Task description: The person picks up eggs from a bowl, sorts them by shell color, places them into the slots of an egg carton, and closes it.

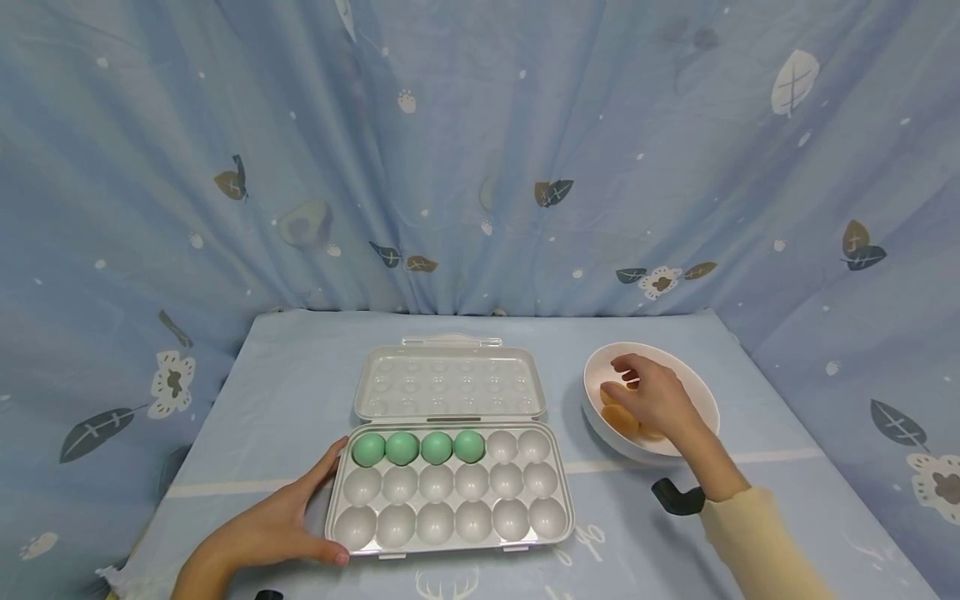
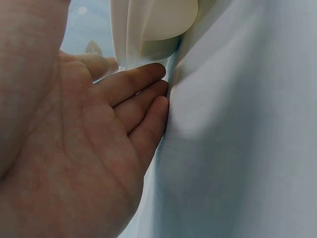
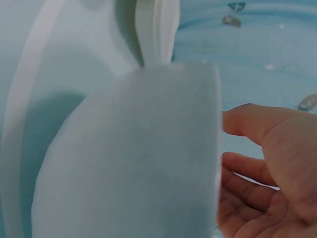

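Note:
An egg tray (image 1: 435, 483) lies with its lid (image 1: 450, 383) folded back; several green balls (image 1: 402, 448) fill cups along the left of its back row. My left hand (image 1: 273, 521) rests against the tray's left end, thumb at the front corner. In the left wrist view, the left hand's fingers (image 2: 133, 101) look loosely extended. Inside the white bowl (image 1: 701, 396), my right hand (image 1: 658, 400) hovers over orange balls (image 1: 619, 420), thumb and fingers apart, with nothing visible between them. In the right wrist view, the bowl's side (image 3: 133, 148) hides the right fingertips.
A light blue patterned cloth (image 1: 292, 400) covers the table. Behind it hangs a blue curtain (image 1: 465, 167) with leaf prints. The bowl stands to the right of the tray. A black piece (image 1: 677, 497) sits by my right wrist.

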### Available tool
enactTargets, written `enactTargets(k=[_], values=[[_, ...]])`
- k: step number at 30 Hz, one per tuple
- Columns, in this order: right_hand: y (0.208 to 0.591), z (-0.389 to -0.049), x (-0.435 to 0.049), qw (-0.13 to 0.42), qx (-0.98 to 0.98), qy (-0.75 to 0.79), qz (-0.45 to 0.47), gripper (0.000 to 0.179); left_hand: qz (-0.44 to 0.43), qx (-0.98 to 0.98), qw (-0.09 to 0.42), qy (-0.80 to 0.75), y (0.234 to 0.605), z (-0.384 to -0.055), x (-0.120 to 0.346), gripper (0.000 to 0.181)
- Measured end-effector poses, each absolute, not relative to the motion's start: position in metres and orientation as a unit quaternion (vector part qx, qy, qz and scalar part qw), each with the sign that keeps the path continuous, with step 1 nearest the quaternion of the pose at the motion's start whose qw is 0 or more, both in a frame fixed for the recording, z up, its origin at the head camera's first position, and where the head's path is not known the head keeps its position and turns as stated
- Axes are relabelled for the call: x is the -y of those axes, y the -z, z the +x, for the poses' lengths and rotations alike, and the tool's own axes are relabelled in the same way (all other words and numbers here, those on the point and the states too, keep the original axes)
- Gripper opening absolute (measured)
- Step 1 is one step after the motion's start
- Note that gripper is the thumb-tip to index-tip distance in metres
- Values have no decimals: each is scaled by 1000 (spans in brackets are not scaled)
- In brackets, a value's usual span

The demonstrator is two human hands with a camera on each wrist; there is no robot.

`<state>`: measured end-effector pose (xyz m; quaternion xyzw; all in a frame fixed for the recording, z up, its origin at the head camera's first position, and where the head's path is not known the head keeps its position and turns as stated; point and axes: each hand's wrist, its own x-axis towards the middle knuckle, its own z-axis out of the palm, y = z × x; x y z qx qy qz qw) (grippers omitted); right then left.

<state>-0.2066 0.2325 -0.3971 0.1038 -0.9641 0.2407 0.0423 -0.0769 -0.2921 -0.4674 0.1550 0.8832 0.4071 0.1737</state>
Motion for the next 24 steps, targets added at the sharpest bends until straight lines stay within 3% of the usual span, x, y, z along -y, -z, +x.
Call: enactTargets(k=[14,24], values=[[408,-209,-244,-34,975,-216,48,49,158,-880,171,-414,469,-77,293,133],[418,-213,-236,-31,969,-231,79,44,163,-875,178,-420,466,-76,293,132]])
